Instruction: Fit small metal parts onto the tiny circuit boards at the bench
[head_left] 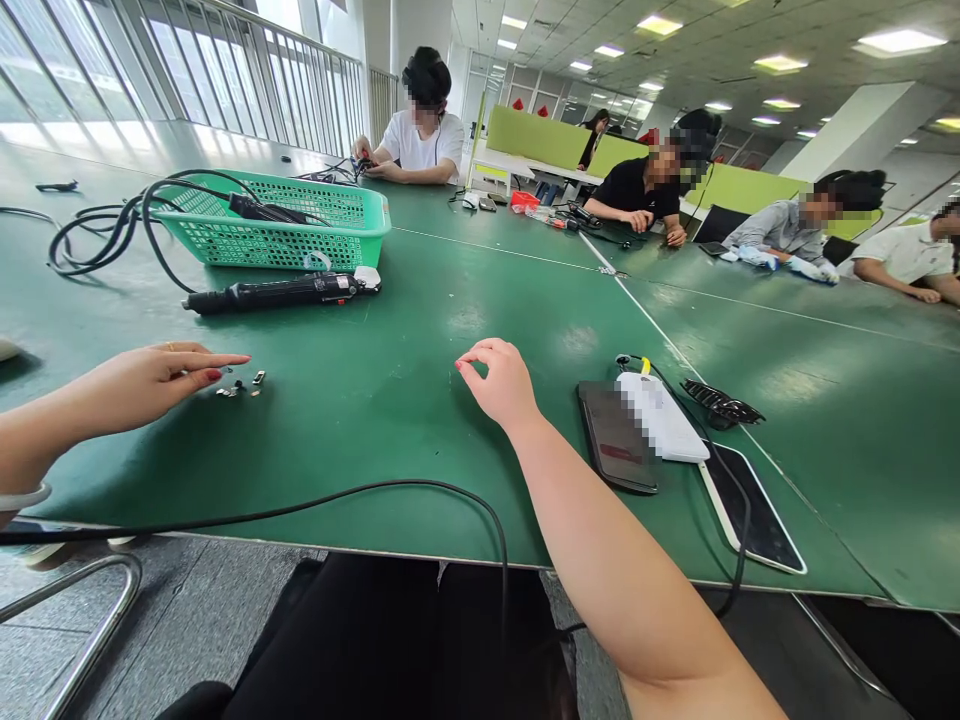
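My left hand [165, 385] reaches over the green tabletop with its index finger stretched out and the thumb just below. Beside its fingertips lies a small scatter of metal and black parts [237, 387], among them a small rectangular metal piece [259, 378]. These parts are too small to name. Farther right, my right hand [501, 380] is held with thumb and index fingertips brought together in a pinch. Whatever may be between those fingertips is too small to make out. Beyond my left hand lies a black electric screwdriver [281, 293].
A green plastic basket [292, 245] with cables stands behind the screwdriver. To the right lie a dark phone [611, 440], a white device [664, 420], a white-framed tablet [754, 510] and a black coiled item [721, 404]. A black cable [360, 488] crosses the near edge. Several people sit farther off.
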